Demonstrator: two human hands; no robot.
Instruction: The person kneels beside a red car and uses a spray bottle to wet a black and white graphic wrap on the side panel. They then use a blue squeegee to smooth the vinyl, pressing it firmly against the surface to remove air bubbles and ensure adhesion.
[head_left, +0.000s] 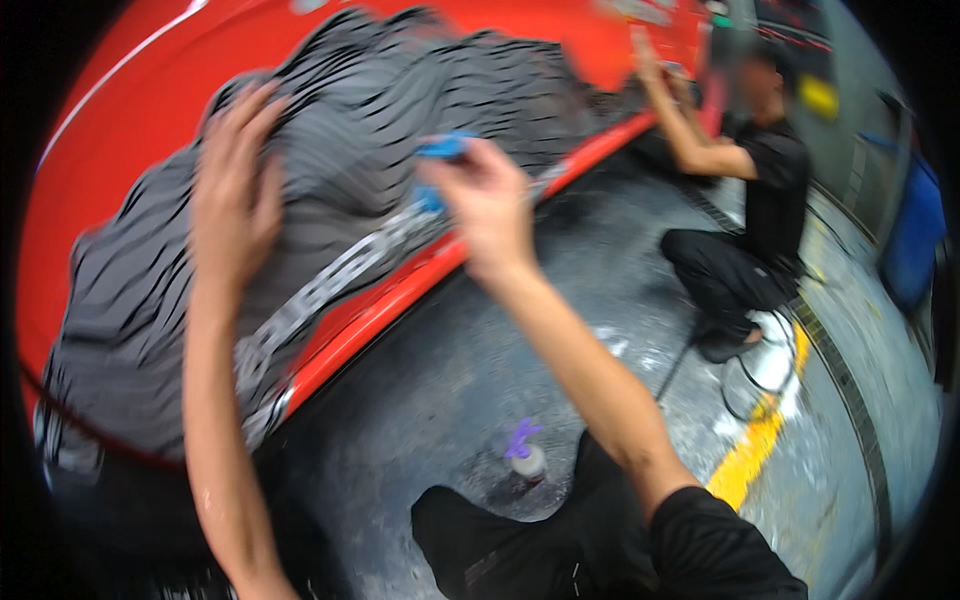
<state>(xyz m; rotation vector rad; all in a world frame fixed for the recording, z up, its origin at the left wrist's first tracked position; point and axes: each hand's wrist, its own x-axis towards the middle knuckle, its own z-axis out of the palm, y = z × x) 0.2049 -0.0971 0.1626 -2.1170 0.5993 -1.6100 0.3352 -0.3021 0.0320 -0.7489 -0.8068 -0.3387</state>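
A red vehicle side panel point(130, 130) carries a grey graphic point(370, 110) with wavy black stripes. My left hand point(235, 185) lies on the graphic's left part, its fingers stretched out and holding nothing. Farther right, my right hand point(490, 205) is closed round a small blue tool point(443, 147), with blue showing above and below the fingers; blur and the hand hide its exact kind. It is against or very near the graphic, just above a pale lettered strip point(345, 270). Below that strip runs the red lower edge point(380, 300) of the vehicle.
At the right, a co-worker point(770, 190) in black crouches with raised hands at the red bodywork. A spray bottle point(527, 458) with a purple trigger stands on the grey floor. A white container point(765, 355), dark hose, yellow floor line point(748, 460), drain grate point(850, 385) and blue bin point(912, 235) lie beyond.
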